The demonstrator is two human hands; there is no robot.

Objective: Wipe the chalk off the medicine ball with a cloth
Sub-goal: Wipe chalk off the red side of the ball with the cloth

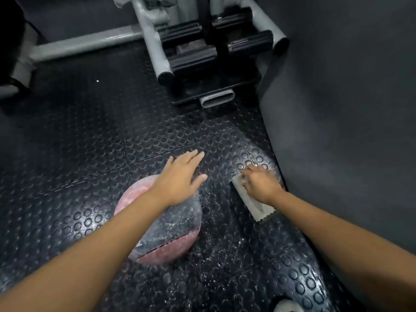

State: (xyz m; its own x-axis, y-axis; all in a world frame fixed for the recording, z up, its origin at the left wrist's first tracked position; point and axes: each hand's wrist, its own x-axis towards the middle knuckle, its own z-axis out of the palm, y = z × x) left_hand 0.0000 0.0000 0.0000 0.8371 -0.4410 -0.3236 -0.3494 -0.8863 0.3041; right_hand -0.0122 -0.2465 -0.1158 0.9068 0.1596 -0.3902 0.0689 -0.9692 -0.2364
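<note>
A pink and dark medicine ball dusted with white chalk sits on the studded black rubber floor, low in the middle of the head view. My left hand hovers flat over the ball's far side, fingers straight and spread. To the right, a folded pale grey cloth lies on the floor close to the wall. My right hand is on the cloth's far end with fingers curled down onto it; the hand is blurred.
Chalk specks are scattered on the floor around the ball. A grey-framed gym machine with black weight plates stands ahead. A dark grey wall runs along the right. A shoe tip shows at the bottom edge.
</note>
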